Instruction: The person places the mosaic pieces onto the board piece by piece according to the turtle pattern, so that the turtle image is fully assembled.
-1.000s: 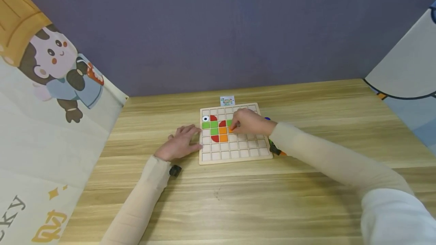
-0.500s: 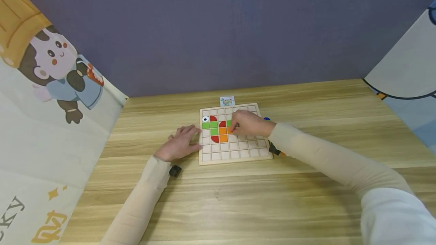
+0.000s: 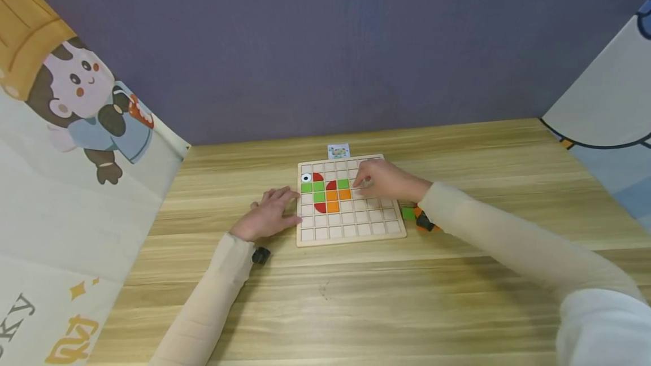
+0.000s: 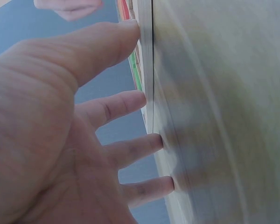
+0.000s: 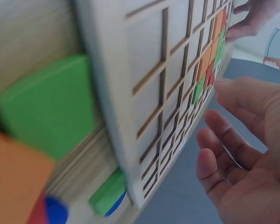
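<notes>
A wooden grid board (image 3: 351, 230) lies on the table, several green, orange and red tiles and a round eye tile (image 3: 306, 178) set in its squares. My left hand (image 3: 267, 216) is spread at the board's left side; in the left wrist view, its thumb and fingertips reach the board's edge. Over the upper right squares hovers my right hand (image 3: 389, 181), its fingers loosely bent around nothing. Just left of those fingers sit an orange tile (image 3: 344, 194) and a green tile (image 3: 343, 183), both in their squares.
A small picture card (image 3: 338, 151) lies behind the board. Loose pieces lie to the board's right, partly hidden by my right wrist: a green block (image 5: 51, 107), an orange block (image 5: 18, 177) and a blue piece (image 5: 56, 210) among them. A dark wall (image 3: 356, 55) rises behind the table.
My right hand has let go of the orange tile, which now sits flat in its square, and has moved off to the right. The left hand keeps its place.
</notes>
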{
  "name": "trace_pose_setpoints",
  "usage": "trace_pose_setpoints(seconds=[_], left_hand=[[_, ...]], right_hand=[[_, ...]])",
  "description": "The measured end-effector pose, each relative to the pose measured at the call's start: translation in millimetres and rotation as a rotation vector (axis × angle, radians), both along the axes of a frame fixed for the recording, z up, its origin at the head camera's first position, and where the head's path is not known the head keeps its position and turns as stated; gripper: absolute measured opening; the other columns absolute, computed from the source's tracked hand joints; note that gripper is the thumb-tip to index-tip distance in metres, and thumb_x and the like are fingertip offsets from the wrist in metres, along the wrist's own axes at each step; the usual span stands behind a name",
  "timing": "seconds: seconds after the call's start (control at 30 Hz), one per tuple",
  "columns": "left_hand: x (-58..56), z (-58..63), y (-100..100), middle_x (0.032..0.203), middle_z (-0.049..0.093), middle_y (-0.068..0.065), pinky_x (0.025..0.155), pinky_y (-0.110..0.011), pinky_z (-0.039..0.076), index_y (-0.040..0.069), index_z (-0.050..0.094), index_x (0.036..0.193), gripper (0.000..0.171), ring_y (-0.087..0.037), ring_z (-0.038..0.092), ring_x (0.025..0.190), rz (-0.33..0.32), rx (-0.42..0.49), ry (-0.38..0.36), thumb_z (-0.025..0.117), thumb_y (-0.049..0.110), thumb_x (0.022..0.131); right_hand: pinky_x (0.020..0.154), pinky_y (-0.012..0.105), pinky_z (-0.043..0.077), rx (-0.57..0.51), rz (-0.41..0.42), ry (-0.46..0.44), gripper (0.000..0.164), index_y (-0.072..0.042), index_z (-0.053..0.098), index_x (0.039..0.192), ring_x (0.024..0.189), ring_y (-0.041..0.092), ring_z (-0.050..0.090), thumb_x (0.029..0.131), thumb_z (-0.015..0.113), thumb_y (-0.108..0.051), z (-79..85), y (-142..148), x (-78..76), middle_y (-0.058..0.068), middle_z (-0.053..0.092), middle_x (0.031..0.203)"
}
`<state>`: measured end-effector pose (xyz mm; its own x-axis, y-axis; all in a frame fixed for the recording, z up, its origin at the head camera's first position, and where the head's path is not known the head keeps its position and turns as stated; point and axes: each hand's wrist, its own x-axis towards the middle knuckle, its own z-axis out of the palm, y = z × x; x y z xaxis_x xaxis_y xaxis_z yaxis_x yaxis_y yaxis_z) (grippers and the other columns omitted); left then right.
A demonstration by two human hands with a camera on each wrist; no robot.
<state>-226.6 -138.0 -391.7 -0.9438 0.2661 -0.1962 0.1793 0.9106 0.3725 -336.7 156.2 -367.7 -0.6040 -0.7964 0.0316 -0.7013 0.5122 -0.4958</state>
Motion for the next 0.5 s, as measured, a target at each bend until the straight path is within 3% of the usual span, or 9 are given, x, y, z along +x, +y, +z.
trace_pose_setpoints(seconds=[0.3,0.5], left_hand=[[0.8,1.3,0,0.154,0.019,-0.015,0.093,-0.075,0.019,0.017,0.036,0.145,0.062,-0.043,0.014,0.137,-0.008,0.009,0.006,0.058,0.042,0.092],[1.3,2.3,2,0.154,0.019,-0.015,0.093,-0.075,0.019,0.017,0.036,0.145,0.062,-0.043,0.014,0.137,-0.01,0.009,0.008,0.058,0.043,0.092]], right_hand=[[0.079,0.04,0.047,0.022,-0.066,0.001,0.013,-0.011,0.074,0.097,0.089,0.022,0.056,0.085,0.072,-0.014,3.8,40,4.4,0.0,0.06,0.096],[0.082,0.042,0.047,0.056,-0.103,0.065,0.013,-0.012,0.075,0.097,0.094,0.023,0.057,0.084,0.073,-0.016,1.2,69,6.9,0.001,0.061,0.099]])
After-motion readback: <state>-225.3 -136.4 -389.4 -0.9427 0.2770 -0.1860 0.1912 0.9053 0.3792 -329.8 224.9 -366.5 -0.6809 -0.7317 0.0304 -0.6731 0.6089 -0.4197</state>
